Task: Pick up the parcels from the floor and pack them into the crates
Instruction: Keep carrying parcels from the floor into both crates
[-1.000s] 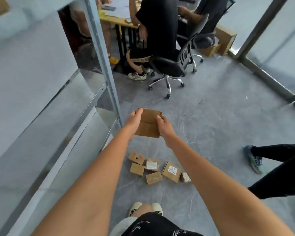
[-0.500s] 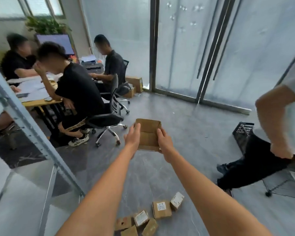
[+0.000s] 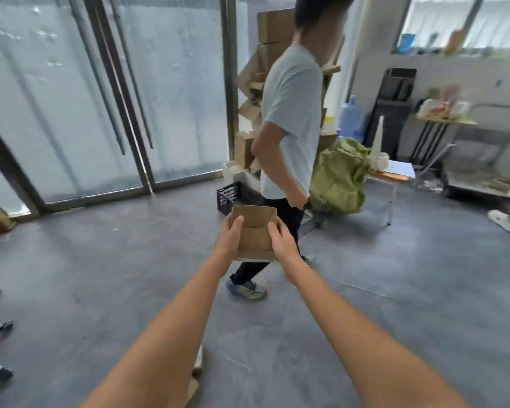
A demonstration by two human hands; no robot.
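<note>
— Two things near the glass doors?
— Yes: a person in a pale grey T-shirt [image 3: 292, 119], then a black slatted plastic crate [image 3: 228, 195] beside them.
— The parcel?
— A small brown cardboard box [image 3: 255, 231], top flap raised, held out at arm's length above the floor, left hand [image 3: 228, 240] and right hand [image 3: 281, 242] gripping its sides.

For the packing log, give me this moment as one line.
both hands: left hand and right hand hold cardboard parcel | black crate ahead on floor | person crossing between | parcel not yet packed

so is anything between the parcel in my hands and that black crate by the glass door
Yes. A person in a pale t-shirt is walking across right in front of the black crate, partly hiding it. The parcel is held by the left hand and right hand.
</note>
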